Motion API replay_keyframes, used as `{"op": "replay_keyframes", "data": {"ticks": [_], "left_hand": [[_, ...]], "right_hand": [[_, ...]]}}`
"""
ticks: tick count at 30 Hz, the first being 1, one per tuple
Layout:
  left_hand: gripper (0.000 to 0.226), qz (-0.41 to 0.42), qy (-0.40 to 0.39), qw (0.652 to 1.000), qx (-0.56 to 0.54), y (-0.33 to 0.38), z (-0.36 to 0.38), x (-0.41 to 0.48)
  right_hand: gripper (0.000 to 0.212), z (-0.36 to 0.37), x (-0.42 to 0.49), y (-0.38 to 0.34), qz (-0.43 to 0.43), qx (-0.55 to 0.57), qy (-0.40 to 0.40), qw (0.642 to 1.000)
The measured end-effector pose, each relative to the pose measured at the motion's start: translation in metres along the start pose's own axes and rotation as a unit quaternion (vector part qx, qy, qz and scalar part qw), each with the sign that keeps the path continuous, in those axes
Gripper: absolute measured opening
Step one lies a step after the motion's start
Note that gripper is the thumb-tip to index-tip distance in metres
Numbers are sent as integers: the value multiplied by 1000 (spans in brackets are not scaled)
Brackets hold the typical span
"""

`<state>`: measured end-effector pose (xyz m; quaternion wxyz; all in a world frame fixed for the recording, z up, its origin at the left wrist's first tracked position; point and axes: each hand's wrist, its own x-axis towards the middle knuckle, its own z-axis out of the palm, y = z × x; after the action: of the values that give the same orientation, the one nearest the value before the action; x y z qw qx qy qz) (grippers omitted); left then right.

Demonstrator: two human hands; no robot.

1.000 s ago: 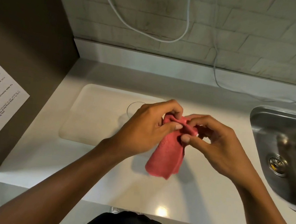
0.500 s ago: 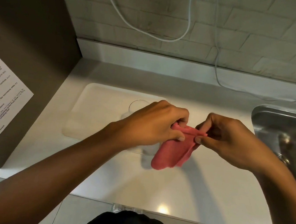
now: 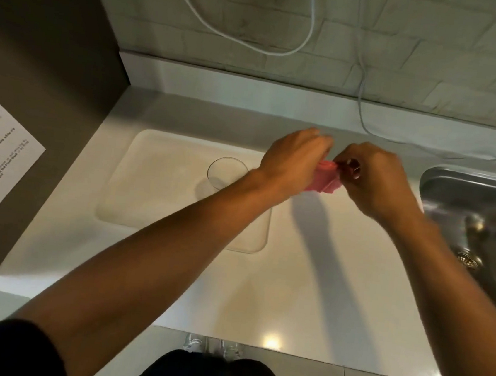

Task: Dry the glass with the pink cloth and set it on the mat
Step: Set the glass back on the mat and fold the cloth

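Your glass (image 3: 227,173) is sitting upright on the mat (image 3: 161,185), over at the mat's 2 o'clock corner, and I can't see anything inside it. Just off at its 3 o'clock you've got the pink cloth (image 3: 325,182) bunched up, pinched between both hands above the worktop (image 3: 307,280): left hand (image 3: 292,159) closed on one end, right hand (image 3: 373,179) closed on the other. Further out at 3 o'clock is the steel sink (image 3: 482,218), nothing in it but the drain.

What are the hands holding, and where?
Both hands, left and right, pinch the pink cloth by its top edge. The glass stands unheld.
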<state>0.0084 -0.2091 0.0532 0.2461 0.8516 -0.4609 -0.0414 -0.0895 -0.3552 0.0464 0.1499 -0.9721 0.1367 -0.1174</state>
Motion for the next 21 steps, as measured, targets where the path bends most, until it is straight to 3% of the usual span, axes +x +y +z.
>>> {"op": "replay_keyframes", "data": {"ticks": [2, 5, 9, 14, 18, 21], "left_hand": [[17, -2, 1, 1000, 2, -11, 31, -12], [8, -21, -68, 997, 12, -31, 79, -49], [19, 26, -101, 991, 79, -39, 114, -92], [28, 44, -77, 992, 89, -37, 127, -114], [19, 48, -95, 990, 87, -31, 130, -131], [25, 69, -23, 990, 121, -26, 133, -126]], "right_hand": [[23, 32, -14, 9, -8, 30, -5, 1000], [27, 85, -50, 14, -5, 41, -74, 996], [15, 127, -92, 11, 3, 61, -107, 992], [11, 127, -109, 7, 12, 65, -108, 992], [12, 116, -122, 2, 12, 60, -161, 985], [25, 111, -113, 5, 24, 56, -102, 993]]}}
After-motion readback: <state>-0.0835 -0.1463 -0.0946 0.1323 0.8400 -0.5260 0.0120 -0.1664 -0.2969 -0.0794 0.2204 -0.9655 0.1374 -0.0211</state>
